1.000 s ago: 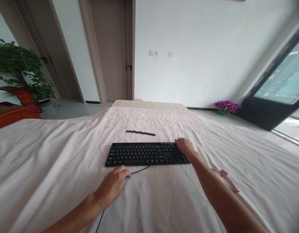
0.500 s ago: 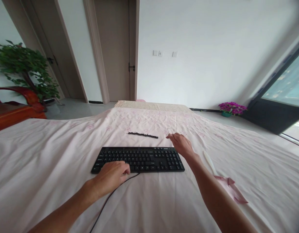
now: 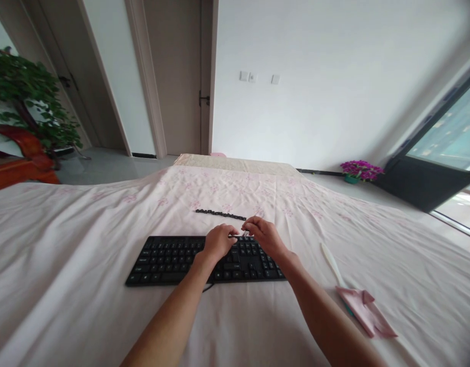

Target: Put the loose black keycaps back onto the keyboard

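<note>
Both my hands meet over the upper right part of a black keyboard [image 3: 162, 260]. My left hand [image 3: 219, 240] is closed in a pinch near a small dark piece at its fingertips, too small to identify. My right hand [image 3: 264, 233] is closed on a thin wire tool [image 3: 244, 233] that looks like a keycap puller; its tips nearly touch the left fingers. Just beyond the keyboard, a row of small black keycaps [image 3: 219, 213] lies on the pale sheet, its right end near my right fingers.
A white-handled brush [image 3: 331, 262] lies to the right, with a folded pink cloth [image 3: 366, 308] over its lower end. The keyboard cable [image 3: 208, 288] shows below the front edge. The floral sheet [image 3: 85, 255] is wrinkled.
My right hand has come back toward me and leftward from beyond the keyboard, bringing the wire tool. My left hand has moved up and right from the front edge to meet it.
</note>
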Motion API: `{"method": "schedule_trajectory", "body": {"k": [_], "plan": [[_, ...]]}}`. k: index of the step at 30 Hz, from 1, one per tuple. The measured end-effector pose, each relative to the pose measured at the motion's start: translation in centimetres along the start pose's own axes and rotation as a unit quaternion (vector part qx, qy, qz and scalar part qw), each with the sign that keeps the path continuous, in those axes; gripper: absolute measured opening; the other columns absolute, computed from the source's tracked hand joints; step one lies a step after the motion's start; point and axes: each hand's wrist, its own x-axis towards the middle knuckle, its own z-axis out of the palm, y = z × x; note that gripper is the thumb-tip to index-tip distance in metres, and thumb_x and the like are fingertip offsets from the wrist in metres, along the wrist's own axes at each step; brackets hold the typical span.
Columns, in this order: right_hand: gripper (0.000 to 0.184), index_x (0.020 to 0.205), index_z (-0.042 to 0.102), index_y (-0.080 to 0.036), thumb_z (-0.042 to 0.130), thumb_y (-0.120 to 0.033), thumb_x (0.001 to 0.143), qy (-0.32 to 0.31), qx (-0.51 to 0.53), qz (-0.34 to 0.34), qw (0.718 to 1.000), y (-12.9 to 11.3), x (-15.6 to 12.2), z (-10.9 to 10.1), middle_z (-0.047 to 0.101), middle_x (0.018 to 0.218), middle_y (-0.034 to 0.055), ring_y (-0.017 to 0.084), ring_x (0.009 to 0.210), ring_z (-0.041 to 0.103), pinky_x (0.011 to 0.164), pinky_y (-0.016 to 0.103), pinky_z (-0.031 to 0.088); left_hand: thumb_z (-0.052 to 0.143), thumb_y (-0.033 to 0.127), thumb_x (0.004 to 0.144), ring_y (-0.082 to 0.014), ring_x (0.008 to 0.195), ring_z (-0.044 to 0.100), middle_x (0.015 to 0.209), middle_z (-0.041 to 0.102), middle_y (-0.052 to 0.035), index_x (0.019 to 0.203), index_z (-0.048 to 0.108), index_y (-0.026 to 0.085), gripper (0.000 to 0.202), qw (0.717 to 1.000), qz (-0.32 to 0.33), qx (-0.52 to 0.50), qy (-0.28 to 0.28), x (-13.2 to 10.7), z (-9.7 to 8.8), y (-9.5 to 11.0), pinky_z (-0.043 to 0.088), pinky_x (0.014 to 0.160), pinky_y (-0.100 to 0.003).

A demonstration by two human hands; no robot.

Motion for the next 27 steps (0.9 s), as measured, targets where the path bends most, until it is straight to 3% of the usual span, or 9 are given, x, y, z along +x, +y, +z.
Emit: {"method": "schedule_trajectory", "body": {"k": [14,22,27], "plan": [[0.022,0.077,0.059,-0.020,0.046,-0.030,0.092,-0.043,-0.046,-0.106,0.992,0.6,0.2,1.4,0.063,0.079,0.0006,0.014,0.077,0.058,0.075,0.025,0.043,0.062,0.028,0.080,-0.0179,0.090,0.060,0.093,0.067,-0.0003,0.096,0.072,0.030,0.020,0.998,0.040,0.042,-0.019,-0.3,0.3,-1.1,0.044,0.078,-0.027],[0.026,0.079,0.059,-0.021,0.040,-0.031,0.095,-0.064,-0.048,-0.107,0.991,2.0,0.2,2.0,0.063,0.078,-0.0001,0.014,0.075,0.059,0.076,0.025,0.043,0.061,0.029,0.081,-0.0174,0.086,0.061,0.088,0.067,-0.0006,0.087,0.072,0.028,0.013,0.998,0.040,0.056,-0.007,-0.2,0.6,-1.0,0.042,0.073,-0.025],[0.031,0.075,0.056,-0.020,0.035,-0.028,0.097,0.008,-0.021,-0.116,0.993,2.5,-0.2,2.8,0.061,0.076,0.0008,0.013,0.074,0.058,0.077,0.026,0.044,0.060,0.031,0.081,-0.0171,0.085,0.060,0.088,0.067,-0.0004,0.087,0.072,0.029,0.013,0.997,0.051,0.059,-0.002,-0.4,0.4,-0.4,0.040,0.072,-0.025]]}}
